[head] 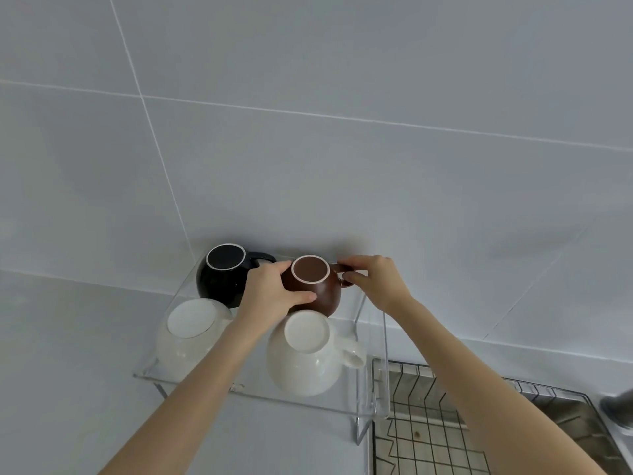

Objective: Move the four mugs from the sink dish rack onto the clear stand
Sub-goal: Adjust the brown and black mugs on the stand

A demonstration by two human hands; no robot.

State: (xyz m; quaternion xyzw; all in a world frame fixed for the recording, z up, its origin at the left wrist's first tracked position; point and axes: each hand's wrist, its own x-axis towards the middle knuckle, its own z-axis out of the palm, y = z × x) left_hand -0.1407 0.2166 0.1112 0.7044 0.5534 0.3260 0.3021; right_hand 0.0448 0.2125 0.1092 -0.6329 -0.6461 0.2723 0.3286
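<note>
Head view: your left hand (274,296) and right hand (373,279) grasp the brown mug (317,289); nudging it risks knocking the white mug (308,358) off the stand (260,394).

- 4 mugs upside down on clear stand (260,394), 2x2.
- Far row: mug A (219,279) left, mug B (318,293) right.
- Near row: mug C (181,347) left, mug D (305,365) right.
- Dish rack (428,437) right of stand, nearer.
</note>
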